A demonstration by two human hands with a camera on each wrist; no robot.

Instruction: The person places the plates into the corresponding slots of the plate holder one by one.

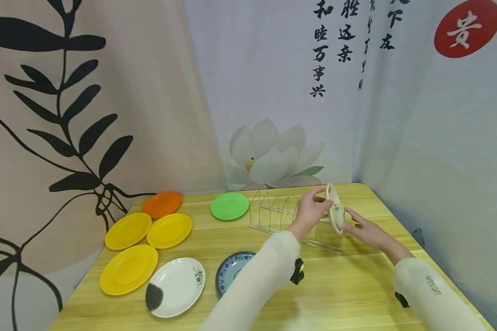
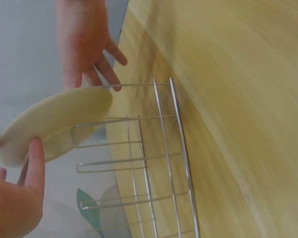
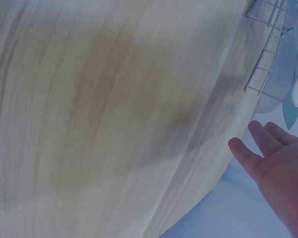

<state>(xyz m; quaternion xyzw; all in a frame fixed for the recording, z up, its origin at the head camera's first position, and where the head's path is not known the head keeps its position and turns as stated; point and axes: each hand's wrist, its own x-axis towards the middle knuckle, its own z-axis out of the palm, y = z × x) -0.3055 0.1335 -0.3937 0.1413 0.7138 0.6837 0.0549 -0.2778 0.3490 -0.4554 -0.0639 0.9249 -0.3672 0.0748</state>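
A cream plate (image 1: 335, 209) with a small dark pattern is held upright over the right end of a wire dish rack (image 1: 269, 228). My left hand (image 1: 310, 212) pinches it between thumb and fingers at its upper left side; the left wrist view shows the thumb on the plate's pale underside (image 2: 54, 121). Just right of the plate is my right hand (image 1: 368, 233), fingers spread and mostly straight, near its lower rim. Whether they touch it, I cannot tell. In the right wrist view, the right hand (image 3: 283, 168) grips nothing.
Left of the rack lies a green plate (image 1: 229, 206). Further left are an orange plate (image 1: 162, 204) and several yellow plates (image 1: 129, 270). A white plate (image 1: 178, 285) and a blue-patterned plate (image 1: 232, 271), partly behind my left sleeve, lie nearer. Curtains hang behind the wooden table (image 1: 331, 294).
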